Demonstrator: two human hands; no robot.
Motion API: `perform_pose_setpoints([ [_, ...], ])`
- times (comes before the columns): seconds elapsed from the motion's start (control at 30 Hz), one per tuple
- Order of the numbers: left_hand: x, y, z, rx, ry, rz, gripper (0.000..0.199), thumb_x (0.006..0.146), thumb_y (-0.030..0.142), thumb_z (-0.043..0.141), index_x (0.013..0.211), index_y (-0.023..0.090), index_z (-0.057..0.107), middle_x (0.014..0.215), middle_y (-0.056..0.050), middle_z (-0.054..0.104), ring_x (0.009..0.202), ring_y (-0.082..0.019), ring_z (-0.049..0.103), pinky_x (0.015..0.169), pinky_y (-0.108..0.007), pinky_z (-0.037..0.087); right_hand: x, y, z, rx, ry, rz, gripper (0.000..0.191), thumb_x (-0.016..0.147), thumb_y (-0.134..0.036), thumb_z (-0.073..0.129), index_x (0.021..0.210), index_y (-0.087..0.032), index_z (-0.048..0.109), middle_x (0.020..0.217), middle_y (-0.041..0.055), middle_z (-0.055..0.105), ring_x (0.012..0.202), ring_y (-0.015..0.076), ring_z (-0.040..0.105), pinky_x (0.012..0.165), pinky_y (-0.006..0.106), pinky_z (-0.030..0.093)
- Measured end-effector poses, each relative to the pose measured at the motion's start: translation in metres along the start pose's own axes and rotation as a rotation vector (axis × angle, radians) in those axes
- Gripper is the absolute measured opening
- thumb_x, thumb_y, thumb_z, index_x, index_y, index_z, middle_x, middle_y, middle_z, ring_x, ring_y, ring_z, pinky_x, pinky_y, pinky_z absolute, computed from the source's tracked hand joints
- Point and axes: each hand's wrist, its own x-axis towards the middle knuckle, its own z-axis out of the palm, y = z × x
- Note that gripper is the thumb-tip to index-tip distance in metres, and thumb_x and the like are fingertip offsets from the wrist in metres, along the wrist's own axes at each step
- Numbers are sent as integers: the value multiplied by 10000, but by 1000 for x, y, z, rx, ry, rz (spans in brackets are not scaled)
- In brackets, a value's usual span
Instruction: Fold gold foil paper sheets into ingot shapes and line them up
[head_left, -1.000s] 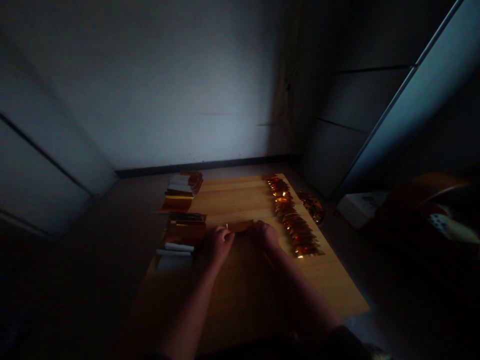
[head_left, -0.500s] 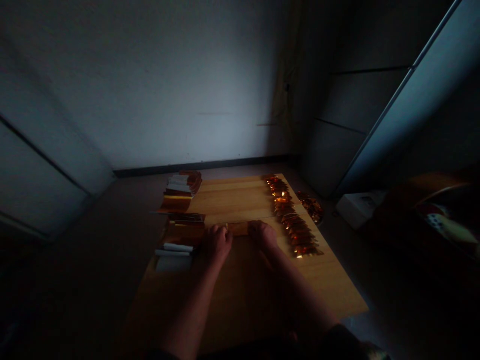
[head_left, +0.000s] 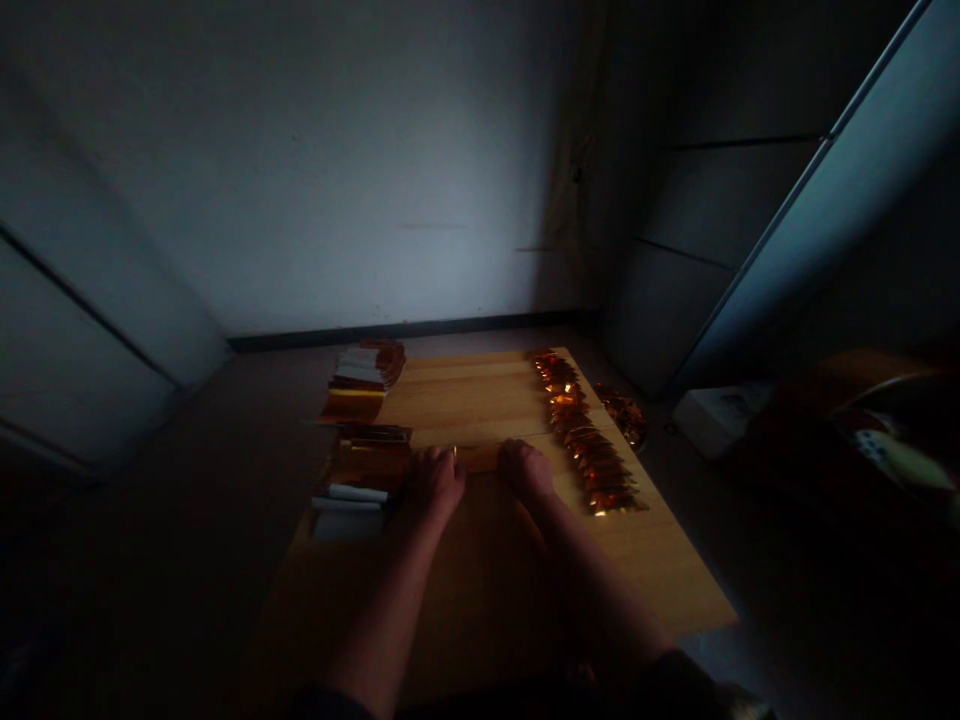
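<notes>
Down on the pale wooden board (head_left: 480, 400), from the head view, the action sits dead centre: an amber foil strip (head_left: 478, 458) lies across the board between both hands. The left hand (head_left: 436, 484) has a narrow grip, fingers curled over the strip's left end beside a tiny gold sliver (head_left: 454, 452). The right hand (head_left: 526, 472) sits palm-down on the other end, and in this gloom I cannot tell whether that grip is clamping or just resting.

Off to the left, stacked foil strips (head_left: 362, 380) and a second stack (head_left: 367, 470) line the board's edge, with white strips (head_left: 349, 522) at the near end. To the right runs a long row of folded gold foil pieces (head_left: 589, 435), and a heap of gold foil (head_left: 622, 416) sits on the floor just past the board. Further right, a dark round container (head_left: 885, 430) holds something too dim to make out.
</notes>
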Motion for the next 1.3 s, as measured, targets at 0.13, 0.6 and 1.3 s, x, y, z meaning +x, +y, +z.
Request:
perform_pose_setpoints([
  [0.13, 0, 2, -1, 10, 2, -10, 255, 868, 370, 464, 879, 189, 644, 1012, -96, 592, 1011, -259, 490, 863, -390, 368, 2, 0, 2, 5, 0, 4, 256, 926, -252, 419, 973, -204, 665, 946, 66, 694, 767, 137, 616, 613, 227, 353],
  [0.6, -7, 16, 9, 67, 120, 162, 308, 876, 96, 367, 979, 209, 635, 1050, -97, 632, 1016, -249, 529, 860, -393, 396, -2, -5, 4, -98, -29, -171, 260, 932, -157, 385, 1029, -198, 623, 1030, 75, 637, 865, 154, 588, 653, 221, 392],
  [1.3, -4, 5, 9, -118, 4, 58, 248, 871, 152, 432, 925, 207, 668, 1012, -56, 653, 961, -202, 559, 792, -302, 403, 1, -28, 1, -55, -58, 93, 507, 773, -520, 663, 1121, -166, 564, 1104, 141, 619, 1000, 251, 612, 743, 298, 459],
])
